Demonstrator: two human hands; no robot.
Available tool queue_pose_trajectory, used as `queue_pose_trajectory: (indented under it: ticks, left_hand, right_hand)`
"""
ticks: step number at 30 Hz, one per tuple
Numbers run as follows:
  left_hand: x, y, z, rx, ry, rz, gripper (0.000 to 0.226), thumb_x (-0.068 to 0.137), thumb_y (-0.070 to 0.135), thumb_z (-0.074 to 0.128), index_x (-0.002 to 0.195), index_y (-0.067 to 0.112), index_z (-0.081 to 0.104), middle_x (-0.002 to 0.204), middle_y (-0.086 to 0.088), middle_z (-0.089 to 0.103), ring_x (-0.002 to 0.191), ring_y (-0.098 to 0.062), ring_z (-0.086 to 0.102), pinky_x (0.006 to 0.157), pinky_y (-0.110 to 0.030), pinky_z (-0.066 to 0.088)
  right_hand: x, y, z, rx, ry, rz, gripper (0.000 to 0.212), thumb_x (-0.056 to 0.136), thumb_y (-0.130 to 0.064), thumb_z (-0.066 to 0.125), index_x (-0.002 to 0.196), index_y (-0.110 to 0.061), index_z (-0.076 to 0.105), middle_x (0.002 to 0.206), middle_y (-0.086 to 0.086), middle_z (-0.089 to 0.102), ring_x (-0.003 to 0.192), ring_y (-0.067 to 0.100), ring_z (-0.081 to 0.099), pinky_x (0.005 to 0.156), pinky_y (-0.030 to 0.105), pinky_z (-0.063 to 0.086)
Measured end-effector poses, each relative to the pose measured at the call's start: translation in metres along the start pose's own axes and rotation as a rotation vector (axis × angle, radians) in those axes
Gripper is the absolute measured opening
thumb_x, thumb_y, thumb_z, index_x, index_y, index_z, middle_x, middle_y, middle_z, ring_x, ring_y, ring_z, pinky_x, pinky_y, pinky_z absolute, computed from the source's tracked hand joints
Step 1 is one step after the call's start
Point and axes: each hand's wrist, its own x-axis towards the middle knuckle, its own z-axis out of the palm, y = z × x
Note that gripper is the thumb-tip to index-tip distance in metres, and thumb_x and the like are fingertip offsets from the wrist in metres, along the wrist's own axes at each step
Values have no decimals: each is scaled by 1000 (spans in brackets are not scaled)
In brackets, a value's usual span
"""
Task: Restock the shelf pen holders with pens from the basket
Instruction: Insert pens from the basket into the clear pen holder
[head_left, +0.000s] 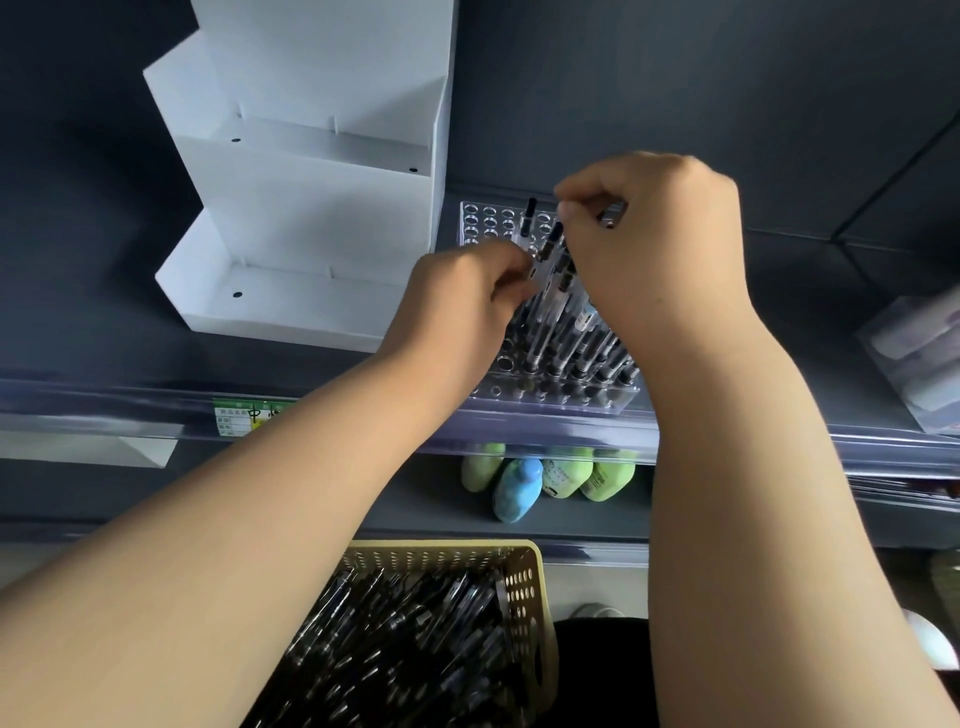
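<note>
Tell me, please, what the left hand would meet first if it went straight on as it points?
Most likely the clear-barrelled, black-capped pens standing in the transparent plastic holder with round holes; the left hand seems almost touching the nearest. The right hand lies just beyond; depth is unclear.

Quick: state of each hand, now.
Left hand: pinches a clear pen.
Right hand: grips a second pen, mostly hidden.

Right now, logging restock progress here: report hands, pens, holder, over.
Both up: left hand and right hand pinching pens at the clear holder. Holder partly filled, back-left holes empty. Plenty more in the basket below. Nothing blocking.
</note>
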Motion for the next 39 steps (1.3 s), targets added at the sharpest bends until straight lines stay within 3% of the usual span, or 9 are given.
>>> queue_pose_trajectory:
  ticks: [7,12,17,21,25,33,35,37,39]
  left_hand:
    - [2,-7,6,-15,69,-76,13,89,15,63,100,9,66,88,-2,66,78,-13,58,68,-12,40]
    - [0,-7,4,-1,5,-77,20,89,18,63,109,14,64,94,1,67,85,-11,60,73,-11,41]
    - [-7,-10,-9,154,-86,-64,34,91,18,60,124,17,57,110,1,65,99,-14,60,86,-17,42]
    - [-30,-13,-33,308,-145,20,35,92,18,54,128,17,54,117,-4,62,106,-23,58,92,-33,46]
    - [-68,-13,-62,516,-244,80,36,95,24,46,131,23,49,122,-3,57,104,-27,56,79,-36,49]
    - [-160,-37,-88,545,-389,-68,37,95,29,47,132,26,48,124,6,56,109,-17,54,88,-38,50]
    - [-182,-48,-85,551,-458,-116,35,96,29,45,131,27,48,121,7,56,106,-15,55,87,-37,50]
    - [-199,-59,-82,568,-518,-159,34,96,30,44,130,28,49,122,9,54,106,-14,54,86,-35,49]
    - [-214,-70,-80,613,-577,-222,32,98,30,41,129,29,48,126,11,52,106,-15,54,78,-30,47]
  right_hand:
    - [1,3,-2,-32,-12,7,23,84,-18,55,98,-23,73,97,-3,71,95,25,61,86,37,48]
    - [3,2,-4,-42,12,-11,23,84,-17,55,97,-23,73,96,-4,72,95,26,61,85,36,49]
    - [-1,-4,-12,-93,29,-90,23,85,-18,55,97,-23,73,95,-1,71,94,28,59,83,36,47]
    - [-30,-13,-15,-149,49,-209,19,80,-16,56,85,-18,74,80,7,71,80,36,58,72,43,49]
    - [-79,-23,-8,-186,-122,-316,20,81,-19,53,81,-16,73,77,4,70,76,32,58,68,40,48]
    - [-189,-34,22,-182,-422,-294,14,72,-22,58,69,-22,71,65,-3,64,66,24,58,56,30,46]
    - [-209,-38,29,-166,-542,-247,16,79,-20,55,74,-21,71,70,-2,64,73,25,56,63,33,47]
    - [-224,-39,37,-173,-685,-198,21,87,-21,49,92,-21,69,90,-1,65,93,24,53,81,33,43]
    - [-236,-38,46,-213,-815,-147,22,89,-20,47,100,-20,67,101,0,64,104,24,49,88,32,37]
